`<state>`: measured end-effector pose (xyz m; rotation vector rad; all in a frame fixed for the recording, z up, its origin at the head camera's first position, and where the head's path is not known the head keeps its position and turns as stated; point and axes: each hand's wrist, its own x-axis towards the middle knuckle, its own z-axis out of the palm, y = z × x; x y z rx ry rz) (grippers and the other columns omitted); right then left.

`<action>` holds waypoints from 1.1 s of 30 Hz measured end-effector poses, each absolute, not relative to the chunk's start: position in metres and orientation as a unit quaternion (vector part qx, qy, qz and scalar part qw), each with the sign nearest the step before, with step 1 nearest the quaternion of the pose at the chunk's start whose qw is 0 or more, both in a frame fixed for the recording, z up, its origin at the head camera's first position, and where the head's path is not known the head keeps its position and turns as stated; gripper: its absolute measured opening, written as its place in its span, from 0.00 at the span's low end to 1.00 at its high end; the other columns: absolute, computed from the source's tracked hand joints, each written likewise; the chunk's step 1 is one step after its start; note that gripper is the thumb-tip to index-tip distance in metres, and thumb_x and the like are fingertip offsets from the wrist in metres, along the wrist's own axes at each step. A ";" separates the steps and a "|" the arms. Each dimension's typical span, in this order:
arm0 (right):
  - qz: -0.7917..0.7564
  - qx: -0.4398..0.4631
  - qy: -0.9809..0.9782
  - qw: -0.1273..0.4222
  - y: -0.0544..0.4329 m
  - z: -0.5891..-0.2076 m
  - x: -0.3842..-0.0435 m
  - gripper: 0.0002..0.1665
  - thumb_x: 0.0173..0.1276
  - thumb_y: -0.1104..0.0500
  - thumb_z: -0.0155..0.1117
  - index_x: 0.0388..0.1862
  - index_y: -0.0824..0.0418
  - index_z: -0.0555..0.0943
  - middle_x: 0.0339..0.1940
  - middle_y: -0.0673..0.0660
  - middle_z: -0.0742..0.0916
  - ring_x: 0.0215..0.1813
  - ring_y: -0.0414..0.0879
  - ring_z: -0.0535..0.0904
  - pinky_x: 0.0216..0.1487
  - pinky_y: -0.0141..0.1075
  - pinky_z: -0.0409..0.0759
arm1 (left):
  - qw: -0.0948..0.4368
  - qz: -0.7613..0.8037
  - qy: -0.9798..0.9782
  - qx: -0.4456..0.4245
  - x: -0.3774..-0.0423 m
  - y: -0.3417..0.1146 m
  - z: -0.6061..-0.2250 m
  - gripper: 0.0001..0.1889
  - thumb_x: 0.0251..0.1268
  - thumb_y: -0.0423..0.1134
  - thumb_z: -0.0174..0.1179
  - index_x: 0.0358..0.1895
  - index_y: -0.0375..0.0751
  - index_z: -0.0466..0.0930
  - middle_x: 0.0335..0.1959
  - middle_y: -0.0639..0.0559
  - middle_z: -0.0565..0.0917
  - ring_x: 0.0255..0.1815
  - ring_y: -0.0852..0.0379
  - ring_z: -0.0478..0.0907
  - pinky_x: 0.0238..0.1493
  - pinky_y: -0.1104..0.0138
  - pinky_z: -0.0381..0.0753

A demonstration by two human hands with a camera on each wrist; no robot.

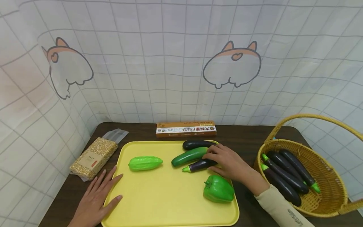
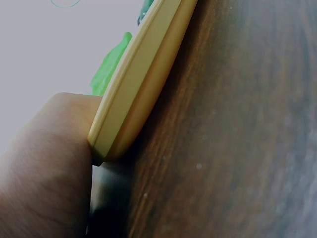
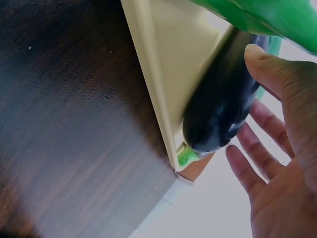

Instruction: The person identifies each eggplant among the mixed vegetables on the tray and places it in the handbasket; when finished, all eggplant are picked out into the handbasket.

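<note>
Eggplant [image 1: 197,165] is looking light, stiff, slick, best held mid-body; right hand [image 1: 228,161] is straddling it, fingers apart, pinch unclear.

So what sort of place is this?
Perhaps an indoor, staged table setup: a cartoon-printed backdrop encloses its visible sides, a yellow tray holds vegetables, and a woven basket holds eggplants.

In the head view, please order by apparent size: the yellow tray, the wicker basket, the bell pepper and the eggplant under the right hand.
1. Yellow tray
2. Wicker basket
3. Bell pepper
Eggplant: unranked; the right hand covers part of it.
</note>
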<state>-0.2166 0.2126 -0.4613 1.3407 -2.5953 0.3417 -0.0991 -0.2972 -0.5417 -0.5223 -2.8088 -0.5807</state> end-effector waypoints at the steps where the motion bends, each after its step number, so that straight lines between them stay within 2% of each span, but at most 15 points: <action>1: 0.114 0.454 -0.878 0.101 0.212 -0.461 -0.217 0.27 0.62 0.53 0.85 0.59 0.55 0.87 0.54 0.54 0.82 0.54 0.51 0.79 0.67 0.55 0.78 | 0.113 -0.197 -0.958 -0.178 -0.099 -0.297 -0.542 0.37 0.76 0.55 0.65 0.84 0.59 0.63 0.87 0.54 0.52 0.85 0.38 0.48 0.83 0.51 0.34; 9: 0.114 0.456 -0.877 0.103 0.210 -0.464 -0.220 0.30 0.58 0.54 0.87 0.59 0.54 0.87 0.52 0.54 0.81 0.52 0.51 0.78 0.58 0.52 0.82 | 0.114 -0.196 -0.957 -0.180 -0.099 -0.298 -0.544 0.37 0.76 0.56 0.65 0.84 0.59 0.63 0.87 0.54 0.53 0.84 0.38 0.48 0.83 0.52 0.34; 15: 0.112 0.453 -0.879 0.098 0.209 -0.465 -0.221 0.29 0.58 0.57 0.88 0.57 0.56 0.87 0.51 0.54 0.80 0.52 0.52 0.78 0.64 0.55 0.80 | 0.116 -0.195 -0.957 -0.180 -0.099 -0.298 -0.544 0.37 0.76 0.55 0.65 0.84 0.59 0.63 0.87 0.54 0.53 0.84 0.37 0.49 0.83 0.52 0.34; 19: 0.104 0.445 -0.885 0.093 0.210 -0.463 -0.220 0.28 0.58 0.58 0.88 0.57 0.55 0.86 0.52 0.54 0.81 0.53 0.51 0.79 0.55 0.49 0.85 | 0.118 -0.193 -0.957 -0.179 -0.099 -0.298 -0.544 0.37 0.75 0.56 0.65 0.84 0.60 0.63 0.87 0.54 0.53 0.84 0.38 0.49 0.83 0.53 0.34; 22: 0.095 0.442 -0.887 0.090 0.211 -0.461 -0.219 0.28 0.58 0.57 0.87 0.57 0.56 0.86 0.53 0.54 0.82 0.54 0.52 0.80 0.60 0.51 0.83 | 0.115 -0.192 -0.958 -0.179 -0.100 -0.299 -0.545 0.37 0.76 0.56 0.65 0.84 0.59 0.63 0.87 0.54 0.53 0.84 0.37 0.49 0.83 0.53 0.34; 25: 0.092 0.441 -0.889 0.085 0.213 -0.459 -0.217 0.28 0.59 0.57 0.87 0.57 0.56 0.85 0.53 0.53 0.83 0.56 0.52 0.81 0.69 0.55 0.76 | 0.113 -0.196 -0.957 -0.181 -0.100 -0.299 -0.544 0.37 0.76 0.55 0.65 0.84 0.59 0.63 0.87 0.54 0.52 0.84 0.37 0.49 0.83 0.51 0.35; 27: 0.095 0.440 -0.889 0.084 0.214 -0.458 -0.215 0.28 0.59 0.57 0.87 0.57 0.56 0.85 0.53 0.52 0.83 0.55 0.52 0.80 0.66 0.53 0.79 | 0.112 -0.200 -0.956 -0.182 -0.100 -0.299 -0.544 0.37 0.76 0.54 0.65 0.84 0.59 0.63 0.87 0.53 0.52 0.84 0.37 0.49 0.83 0.50 0.36; 30: 0.102 0.438 -0.889 0.086 0.215 -0.455 -0.212 0.28 0.60 0.57 0.86 0.58 0.56 0.85 0.53 0.52 0.82 0.52 0.51 0.78 0.56 0.47 0.83 | 0.109 -0.208 -0.955 -0.183 -0.100 -0.299 -0.544 0.37 0.76 0.54 0.65 0.84 0.59 0.63 0.87 0.53 0.52 0.84 0.36 0.48 0.83 0.48 0.36; 33: 0.109 0.434 -0.890 0.088 0.216 -0.451 -0.210 0.28 0.61 0.59 0.86 0.59 0.57 0.84 0.53 0.52 0.81 0.50 0.49 0.74 0.46 0.43 0.81 | 0.109 -0.211 -0.954 -0.181 -0.100 -0.300 -0.545 0.37 0.76 0.54 0.65 0.84 0.59 0.63 0.87 0.53 0.52 0.85 0.37 0.47 0.83 0.48 0.35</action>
